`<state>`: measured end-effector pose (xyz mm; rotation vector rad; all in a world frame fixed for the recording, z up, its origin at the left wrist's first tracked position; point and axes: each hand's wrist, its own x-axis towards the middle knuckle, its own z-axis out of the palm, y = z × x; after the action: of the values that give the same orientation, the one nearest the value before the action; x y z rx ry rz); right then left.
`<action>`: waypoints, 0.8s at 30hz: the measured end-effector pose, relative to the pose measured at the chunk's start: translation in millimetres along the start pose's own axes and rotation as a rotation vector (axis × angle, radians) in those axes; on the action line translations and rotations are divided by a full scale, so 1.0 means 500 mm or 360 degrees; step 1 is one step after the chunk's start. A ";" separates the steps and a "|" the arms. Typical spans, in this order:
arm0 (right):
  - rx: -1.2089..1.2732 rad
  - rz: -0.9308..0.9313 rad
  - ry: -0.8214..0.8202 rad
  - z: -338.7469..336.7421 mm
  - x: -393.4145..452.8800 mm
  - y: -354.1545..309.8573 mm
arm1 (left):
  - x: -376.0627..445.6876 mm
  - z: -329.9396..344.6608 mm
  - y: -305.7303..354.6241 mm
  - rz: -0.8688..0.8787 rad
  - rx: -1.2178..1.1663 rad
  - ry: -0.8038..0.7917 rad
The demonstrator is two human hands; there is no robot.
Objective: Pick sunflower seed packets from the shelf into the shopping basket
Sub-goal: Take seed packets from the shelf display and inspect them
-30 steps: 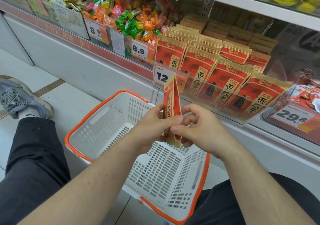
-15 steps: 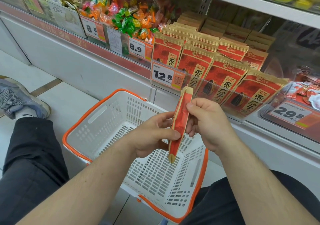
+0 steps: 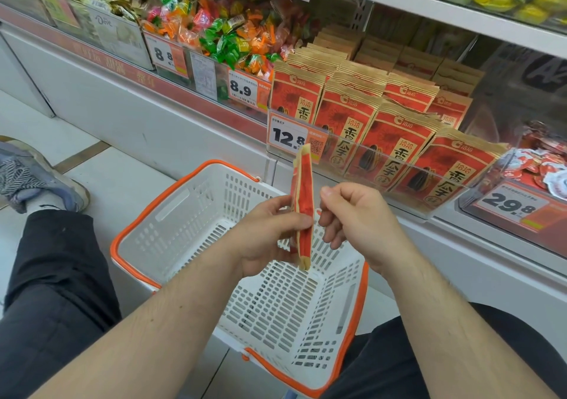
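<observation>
One red and tan sunflower seed packet (image 3: 303, 189) stands upright and edge-on above the white shopping basket (image 3: 171, 214), which has an orange rim and nothing visible inside. My left hand (image 3: 267, 232) pinches the packet's lower half between thumb and fingers. My right hand (image 3: 359, 220) hovers just right of the packet with loosely bent fingers, a small gap between them, holding nothing. Rows of the same packets (image 3: 395, 140) stand on the shelf behind a clear front lip, just beyond my hands.
The basket sits on the tiled floor between my knees, against the white shelf base. A 12.8 price tag (image 3: 287, 136) hangs behind the held packet. Bins of wrapped candy (image 3: 227, 39) fill the shelf to the left. My shoe (image 3: 33, 180) is at far left.
My right hand has let go of the packet and drawn slightly to the right. The packet stays upright in my left hand over the basket.
</observation>
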<state>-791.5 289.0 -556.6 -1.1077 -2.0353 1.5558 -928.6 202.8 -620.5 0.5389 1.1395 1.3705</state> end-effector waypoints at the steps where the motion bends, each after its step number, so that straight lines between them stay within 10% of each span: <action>1: -0.0068 0.0016 -0.0072 -0.004 -0.002 -0.001 | 0.001 -0.002 0.003 0.0014 -0.0030 0.0049; 24: -0.0356 -0.0012 -0.0633 -0.019 -0.006 -0.001 | -0.012 -0.002 0.013 0.0128 -0.0191 -0.0163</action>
<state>-783.5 292.6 -552.3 -0.9157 -2.5218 1.6836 -931.4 198.2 -613.3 0.5662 0.9553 1.4538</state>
